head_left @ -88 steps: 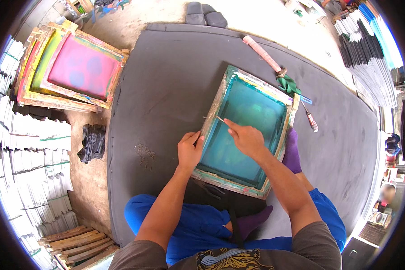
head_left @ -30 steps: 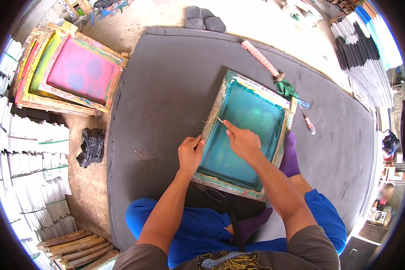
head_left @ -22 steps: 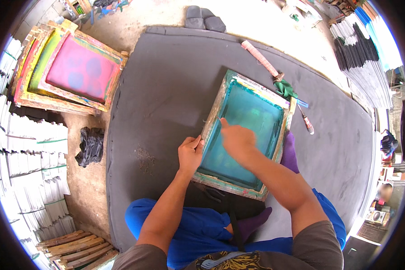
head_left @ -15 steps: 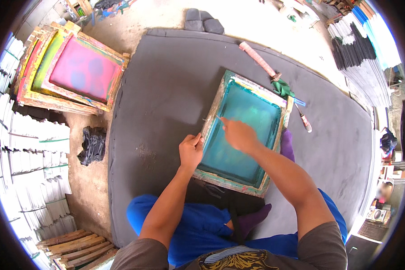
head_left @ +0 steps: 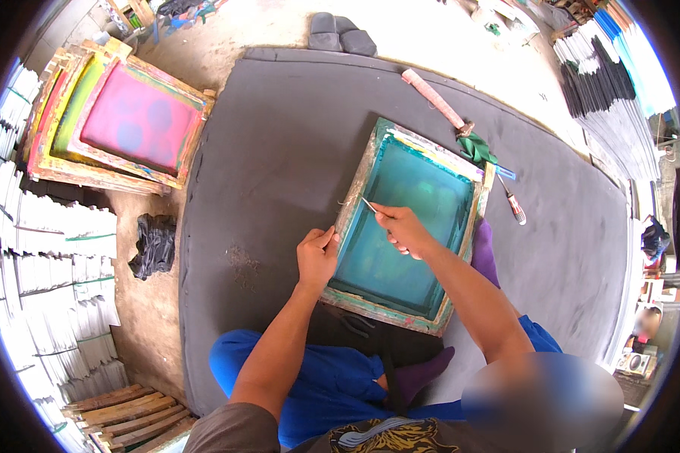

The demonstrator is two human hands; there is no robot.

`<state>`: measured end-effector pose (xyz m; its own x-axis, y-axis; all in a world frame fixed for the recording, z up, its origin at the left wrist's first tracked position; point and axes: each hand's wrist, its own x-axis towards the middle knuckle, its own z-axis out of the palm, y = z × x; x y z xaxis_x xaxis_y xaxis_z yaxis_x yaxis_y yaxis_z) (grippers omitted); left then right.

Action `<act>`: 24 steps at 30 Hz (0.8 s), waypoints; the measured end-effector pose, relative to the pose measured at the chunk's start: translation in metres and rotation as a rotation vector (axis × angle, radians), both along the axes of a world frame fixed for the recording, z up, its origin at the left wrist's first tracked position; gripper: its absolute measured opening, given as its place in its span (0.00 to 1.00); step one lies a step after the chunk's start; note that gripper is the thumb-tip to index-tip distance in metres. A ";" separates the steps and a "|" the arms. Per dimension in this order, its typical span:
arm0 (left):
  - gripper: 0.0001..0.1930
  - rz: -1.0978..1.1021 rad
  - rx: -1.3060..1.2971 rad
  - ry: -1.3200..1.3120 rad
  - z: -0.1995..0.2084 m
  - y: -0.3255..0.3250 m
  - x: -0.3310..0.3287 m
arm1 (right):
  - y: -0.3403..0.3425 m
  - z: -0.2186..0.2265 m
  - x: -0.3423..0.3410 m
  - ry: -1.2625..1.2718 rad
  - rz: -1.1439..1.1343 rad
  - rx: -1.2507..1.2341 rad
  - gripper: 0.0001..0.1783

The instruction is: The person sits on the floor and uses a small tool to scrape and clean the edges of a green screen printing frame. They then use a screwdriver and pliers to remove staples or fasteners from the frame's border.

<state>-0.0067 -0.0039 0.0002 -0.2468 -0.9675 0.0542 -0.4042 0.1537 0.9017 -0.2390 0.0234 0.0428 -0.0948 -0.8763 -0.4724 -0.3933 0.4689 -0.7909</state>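
Note:
A screen printing frame [head_left: 447, 323] with teal mesh and a paint-stained wooden border lies tilted in front of me. My left hand [head_left: 317, 258] grips its left side rail, thumb on top. Closed over the mesh, my right hand [head_left: 402, 229] holds a thin metal-tipped tool [head_left: 368, 204]. The tool's point meets the inner side of the left rail; its handle is hidden in my fist, so its exact kind cannot be told. Small light wisps stick out from the rail nearby.
Beyond the frame lie a hammer with a pink-wrapped handle [head_left: 434, 98], a green cloth [head_left: 476, 149] and a screwdriver [head_left: 515, 209]. Dark pliers-like handles [head_left: 355, 323] show under the near edge. More screen frames [head_left: 140, 117] lean at the left, above stacked white sheets [head_left: 53, 219].
My right hand has drawn slightly back toward me and turned, so the metal tip now shows at the left rail. My left hand stays on the frame.

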 end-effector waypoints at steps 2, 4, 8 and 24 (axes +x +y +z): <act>0.12 0.004 0.036 -0.007 0.002 0.000 0.003 | 0.001 0.006 0.001 0.000 -0.018 0.129 0.25; 0.12 0.002 0.026 -0.004 0.000 -0.001 0.006 | 0.007 0.004 0.007 0.347 0.107 -0.034 0.26; 0.12 -0.006 0.029 0.008 0.002 -0.002 0.003 | 0.009 -0.016 -0.003 0.680 0.224 -0.321 0.26; 0.14 0.014 0.096 0.022 0.006 -0.003 0.002 | 0.004 0.020 -0.002 0.581 0.099 -0.235 0.22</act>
<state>-0.0047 -0.0069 0.0062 -0.2330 -0.9719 -0.0339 -0.3855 0.0603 0.9207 -0.2405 0.0276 0.0625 -0.1913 -0.9681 -0.1617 -0.8220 0.2480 -0.5126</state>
